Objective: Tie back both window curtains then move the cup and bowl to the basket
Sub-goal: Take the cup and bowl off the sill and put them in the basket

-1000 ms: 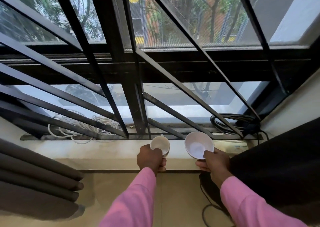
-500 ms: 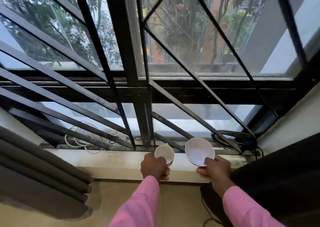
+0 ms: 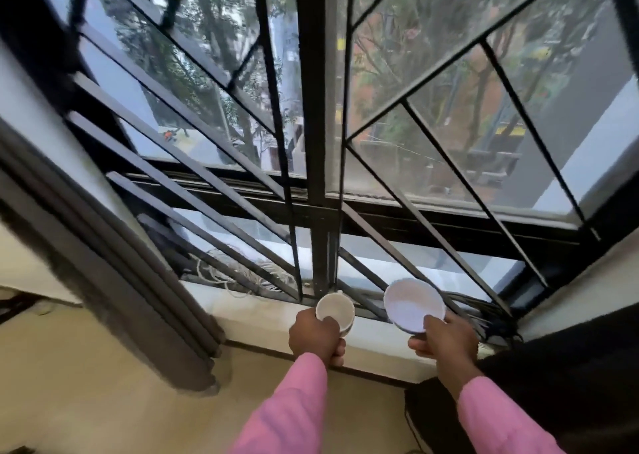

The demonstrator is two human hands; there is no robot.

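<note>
My left hand point(image 3: 316, 337) grips a white cup point(image 3: 334, 311), thumb over its rim, just above the window sill point(image 3: 373, 350). My right hand point(image 3: 446, 341) holds a white bowl point(image 3: 411, 303) by its near edge, thumb inside the rim, tilted toward me. Both are held close to the black window grille point(image 3: 318, 177). A dark grey curtain point(image 3: 114, 267) hangs gathered at the left. A dark curtain point(image 3: 570, 377) fills the lower right. No basket is in view.
A coil of white cable point(image 3: 238, 273) lies on the sill behind the bars at the left. Black cables point(image 3: 484, 318) lie on the sill at the right. The beige wall point(image 3: 86, 384) stretches below the sill.
The view has tilted upward and turned, so more window shows. Both hands have kept hold of the cup and the bowl and have drawn slightly back from the sill.
</note>
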